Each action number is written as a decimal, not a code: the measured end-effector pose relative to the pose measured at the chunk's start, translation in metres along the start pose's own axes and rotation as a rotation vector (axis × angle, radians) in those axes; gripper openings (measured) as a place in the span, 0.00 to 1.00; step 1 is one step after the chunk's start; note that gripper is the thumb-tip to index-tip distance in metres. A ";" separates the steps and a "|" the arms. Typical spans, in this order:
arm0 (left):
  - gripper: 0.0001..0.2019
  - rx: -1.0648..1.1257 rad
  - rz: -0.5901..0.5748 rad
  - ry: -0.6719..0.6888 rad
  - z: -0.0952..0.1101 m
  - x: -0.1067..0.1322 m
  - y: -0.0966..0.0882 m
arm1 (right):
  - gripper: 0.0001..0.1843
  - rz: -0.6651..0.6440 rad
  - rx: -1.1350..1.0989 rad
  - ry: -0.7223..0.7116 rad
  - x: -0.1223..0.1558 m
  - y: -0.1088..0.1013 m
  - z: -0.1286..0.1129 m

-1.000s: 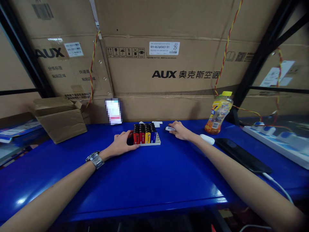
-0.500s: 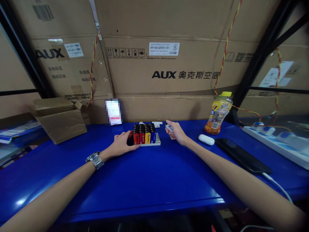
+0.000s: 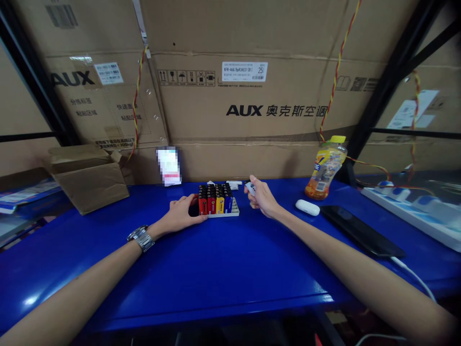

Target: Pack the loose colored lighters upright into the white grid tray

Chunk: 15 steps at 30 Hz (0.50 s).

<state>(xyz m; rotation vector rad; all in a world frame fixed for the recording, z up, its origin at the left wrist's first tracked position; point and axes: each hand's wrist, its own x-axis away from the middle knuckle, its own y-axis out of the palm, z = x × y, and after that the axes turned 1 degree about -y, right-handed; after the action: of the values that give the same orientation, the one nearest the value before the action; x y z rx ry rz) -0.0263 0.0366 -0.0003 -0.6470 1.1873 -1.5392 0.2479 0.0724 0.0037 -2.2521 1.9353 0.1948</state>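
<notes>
Red, yellow and blue lighters (image 3: 220,205) with black tops stand upright in rows in a white tray (image 3: 236,210). My left hand (image 3: 182,212) grips the tray's left end, its thumb along the front edge and its fingers behind. To the right of the tray, my right hand (image 3: 262,197) is closed around a white lighter (image 3: 251,188) with dark print and a black top. The lighter is tilted and held apart from the tray. Behind the tray lie a few white lighters (image 3: 234,185), partly hidden.
On the blue table (image 3: 201,274), an earbud case (image 3: 307,207), a black phone (image 3: 360,230) with a cable, and a drink bottle (image 3: 326,168) are at right. A lit phone (image 3: 169,166) leans at the back. An open carton (image 3: 91,185) stands left; a power strip (image 3: 414,216) lies far right.
My right hand has shifted slightly left and up, turning the white lighter a little. My left hand and the tray hold their place.
</notes>
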 end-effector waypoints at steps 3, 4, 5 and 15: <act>0.41 0.027 -0.031 -0.024 0.003 0.000 -0.003 | 0.18 -0.059 0.074 -0.125 0.000 -0.001 -0.001; 0.41 0.035 -0.040 -0.031 0.004 0.000 -0.004 | 0.17 -0.062 0.131 -0.187 0.000 -0.001 -0.002; 0.41 0.040 -0.046 -0.038 0.004 0.000 -0.005 | 0.16 -0.060 0.196 -0.256 -0.001 -0.002 -0.003; 0.41 0.099 -0.061 0.046 -0.004 -0.002 0.000 | 0.19 -0.146 0.362 -0.367 -0.002 -0.001 0.004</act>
<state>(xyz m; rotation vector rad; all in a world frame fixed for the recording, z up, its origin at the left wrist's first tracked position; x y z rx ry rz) -0.0290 0.0398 -0.0018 -0.5890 1.1267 -1.6615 0.2488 0.0756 0.0007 -1.9491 1.4787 0.2027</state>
